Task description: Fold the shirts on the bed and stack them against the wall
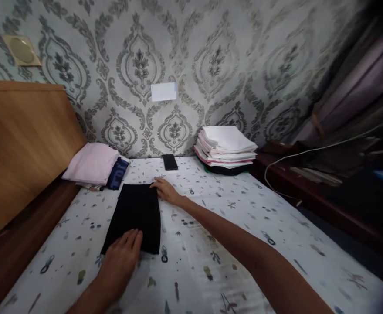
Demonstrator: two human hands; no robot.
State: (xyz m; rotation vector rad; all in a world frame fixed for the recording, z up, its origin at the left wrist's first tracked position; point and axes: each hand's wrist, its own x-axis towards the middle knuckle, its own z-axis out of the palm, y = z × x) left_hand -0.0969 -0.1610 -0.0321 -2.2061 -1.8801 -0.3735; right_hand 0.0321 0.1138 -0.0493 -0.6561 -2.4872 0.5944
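Note:
A folded black garment (135,209) lies flat on the patterned white sheet, its kind not clear from the folded shape. My left hand (124,253) rests palm down on its near edge, fingers stretched out. At the far right corner of the cloth, my right hand (165,190) has its fingers closed on the edge. Beyond the black cloth to the left is a small pile with a pink folded cloth (91,163) on top and a dark blue folded cloth (118,173) beside it.
A tall stack of folded white and pink cloths (225,146) stands at the back right by the wall. A black phone (170,162) lies near the wall. A wooden board (28,139) borders the left side. On the right, a white cable (296,156) hangs over a dark red ledge (292,192).

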